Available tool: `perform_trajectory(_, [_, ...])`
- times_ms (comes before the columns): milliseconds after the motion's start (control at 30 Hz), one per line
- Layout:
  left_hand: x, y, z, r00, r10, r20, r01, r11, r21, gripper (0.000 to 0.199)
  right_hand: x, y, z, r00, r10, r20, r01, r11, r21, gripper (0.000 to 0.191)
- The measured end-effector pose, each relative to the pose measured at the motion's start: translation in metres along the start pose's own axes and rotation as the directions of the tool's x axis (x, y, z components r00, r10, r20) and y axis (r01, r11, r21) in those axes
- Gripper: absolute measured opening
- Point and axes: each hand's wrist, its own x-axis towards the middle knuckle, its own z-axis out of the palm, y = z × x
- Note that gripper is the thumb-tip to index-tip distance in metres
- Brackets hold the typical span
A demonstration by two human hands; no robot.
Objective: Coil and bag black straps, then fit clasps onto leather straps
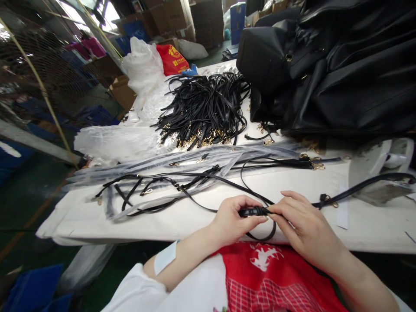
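Observation:
Near the table's front edge, my left hand (232,220) grips a black strap (251,212) at a thicker, folded or buckled part. Close on its right, my right hand (300,221) pinches the same strap between thumb and fingers. A loop of the strap hangs just below the hands, and thin lengths run off to the left over the table. Another black strap with a gold clasp (334,204) lies to the right, partly behind my right hand. Beyond the hands lie straps in clear plastic sleeves (191,190) and a bundle of straps with gold hooks (286,163).
A large heap of black straps (211,104) lies mid-table on the white cover (185,225). Black bags (357,82) are piled at back right. Clear plastic (113,141) covers the left side, near a red bag (172,60). A grey-white object (377,173) stands at right.

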Motion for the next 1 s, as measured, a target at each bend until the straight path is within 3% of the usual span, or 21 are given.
perform_trajectory(467, [-0.004, -0.005, 0.0, 0.997, 0.075, -0.005, -0.075, 0.995, -0.069, 0.024, 0.007, -0.002, -0.011, 0.964, -0.197, 0.177, 0.223, 0.965, -0.136, 0.029])
perform_trajectory(600, [-0.004, -0.006, -0.002, 0.988, 0.153, 0.001, -0.153, 0.986, 0.072, 0.024, 0.007, -0.004, -0.009, 0.957, -0.21, 0.199, 0.24, 0.961, -0.14, 0.032])
perform_trajectory(700, [-0.004, -0.006, -0.003, 0.984, 0.177, 0.03, -0.179, 0.975, 0.132, 0.023, 0.007, -0.008, -0.004, 0.96, -0.236, 0.148, 0.257, 0.955, -0.144, 0.03])
perform_trajectory(833, [-0.003, -0.004, -0.003, 0.97, 0.244, -0.013, -0.242, 0.964, 0.111, 0.021, 0.009, -0.012, 0.002, 0.973, -0.23, 0.011, 0.228, 0.96, -0.159, 0.021])
perform_trajectory(1000, [0.001, 0.001, -0.003, 0.979, 0.205, -0.014, -0.203, 0.976, 0.076, 0.027, 0.012, -0.005, -0.006, 0.998, -0.049, -0.03, 0.047, 0.998, -0.048, 0.013])
